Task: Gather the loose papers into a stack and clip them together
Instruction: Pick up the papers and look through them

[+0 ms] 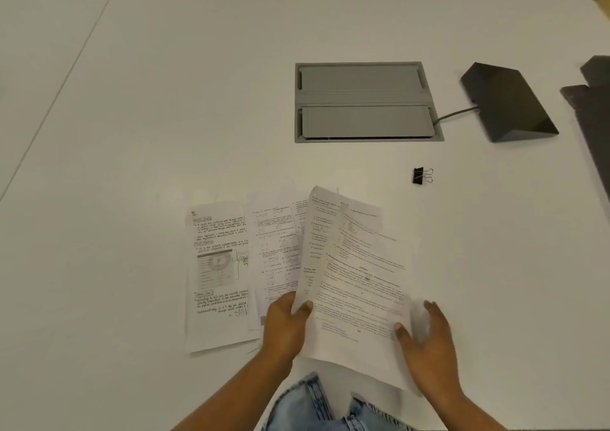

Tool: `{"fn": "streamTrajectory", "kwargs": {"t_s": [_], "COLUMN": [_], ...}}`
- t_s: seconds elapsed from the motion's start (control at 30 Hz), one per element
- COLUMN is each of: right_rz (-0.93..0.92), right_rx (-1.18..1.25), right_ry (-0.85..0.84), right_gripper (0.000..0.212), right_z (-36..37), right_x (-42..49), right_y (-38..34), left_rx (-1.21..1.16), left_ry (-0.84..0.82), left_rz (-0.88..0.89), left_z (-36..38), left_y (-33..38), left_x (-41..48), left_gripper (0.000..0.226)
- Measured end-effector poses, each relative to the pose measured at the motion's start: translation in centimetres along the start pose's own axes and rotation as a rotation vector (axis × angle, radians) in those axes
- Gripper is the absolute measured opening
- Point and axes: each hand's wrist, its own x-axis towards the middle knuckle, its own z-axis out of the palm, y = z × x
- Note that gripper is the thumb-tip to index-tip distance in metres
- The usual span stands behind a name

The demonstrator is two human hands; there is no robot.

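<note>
**Papers half gathered, clip waiting on the table**

We see a bunch of fanned sheets lifted off the white table and held in both hands near its front edge. The sheets are printed, uneven and splayed, with their top corners pointing different ways. The left hand pinches their lower left edge, thumb on the printed face and fingers tucked beneath. The right hand grasps the lower right side, with its thumb pressed onto the top page. Its fingers run along the paper's right edge and are blurred, so we cannot tell exactly how they lie.

More loose papers lie flat on the table to the left. A page of handwritten notes sits farthest left. A printed page overlaps its right side and passes under the held bunch.

The black binder clip rests alone on the table beyond the papers and a little to the right, apart from both hands, its wire handles pointing right.

Farther back we see a grey hatch set into the tabletop. A cable runs from it to a dark wedge-shaped device on the right. Blue jeans show at the bottom between the forearms.
</note>
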Motion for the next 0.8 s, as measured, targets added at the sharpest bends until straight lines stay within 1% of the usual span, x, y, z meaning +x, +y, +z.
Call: {"fn": "streamTrajectory", "kwargs": {"t_s": [0.07, 0.13, 0.17, 0.23, 0.3, 0.43, 0.53, 0.63, 0.7, 0.73, 0.8], "right_rz": [0.173, 0.251, 0.268, 0.262, 0.25, 0.246, 0.245, 0.188, 0.131, 0.103, 0.054], "right_rx": [0.156, 0.292, 0.348, 0.426, 0.478, 0.518, 0.56, 0.622, 0.645, 0.644, 0.625], "right_ry": [-0.036, -0.12, -0.151, -0.154, -0.12, -0.049, -0.027, -0.041, -0.06, -0.074, -0.129], "right_gripper": [0.066, 0.046, 0.034, 0.016, 0.009, 0.008, 0.01, 0.013, 0.015, 0.019, 0.041], "right_z": [-0.8, -1.4, -1.8, -2.4, -3.0, -4.6, -6.1, -7.4, -7.7, -7.6, -7.2], "right_x": [0.1, 0.3, 0.1, -0.1, -0.3, -0.8, -0.9, -1.0, -0.9, -0.8, -0.4], "right_y": [-0.1, 0.0, 0.1, 0.4, 0.6, 1.2, 1.3, 0.2, -0.8, -1.2, -2.1], "left_rx": [-0.055, -0.104, -0.118, -0.12, -0.122, -0.155, -0.185, -0.236, -0.264, -0.268, -0.29], "left_ry": [-0.002, -0.003, -0.001, 0.006, 0.023, 0.069, 0.08, 0.047, -0.024, -0.066, -0.132], "left_rz": [-0.002, -0.01, -0.015, -0.012, -0.001, 0.02, 0.021, 0.024, 0.02, 0.012, -0.009], "left_z": [-0.2, -0.2, -0.2, -0.2, -0.4, -1.2, -1.8, -2.2, -2.2, -2.2, -1.9], "left_y": [0.0, 0.0, -0.1, -0.2, -0.3, -0.7, -0.7, -0.4, -0.2, 0.0, 0.2], "left_x": [-0.8, -1.5, -1.8, -2.1, -2.3, -2.3, -2.3, -2.6, -2.9, -3.2, -3.6], "left_gripper": [0.012, 0.011, 0.014, 0.023, 0.023, 0.018, 0.016, 0.015, 0.016, 0.017, 0.018]}}
